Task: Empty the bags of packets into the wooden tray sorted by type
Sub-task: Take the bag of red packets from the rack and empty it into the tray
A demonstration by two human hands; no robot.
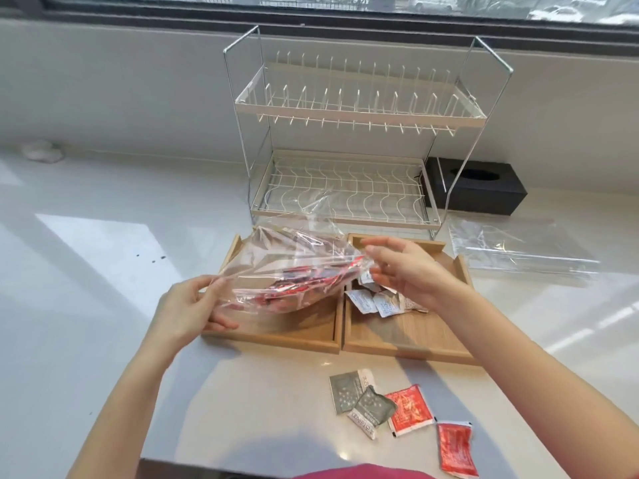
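Observation:
A clear plastic bag [287, 261] full of red packets [297, 288] hangs over the left compartment [276, 337] of the wooden tray. My left hand [188, 309] grips the bag's near left end. My right hand [404, 271] pinches its right end, above the right compartment [397, 340]. Several white and grey packets [377, 302] lie in the right compartment. Two grey packets [359, 402] and two red packets [435, 430] lie loose on the counter in front of the tray.
A white two-tier wire dish rack [345, 140] stands behind the tray. An empty clear bag [518, 247] lies on the counter to the right, near a black tissue box [480, 188]. The counter edge runs along the bottom of the view.

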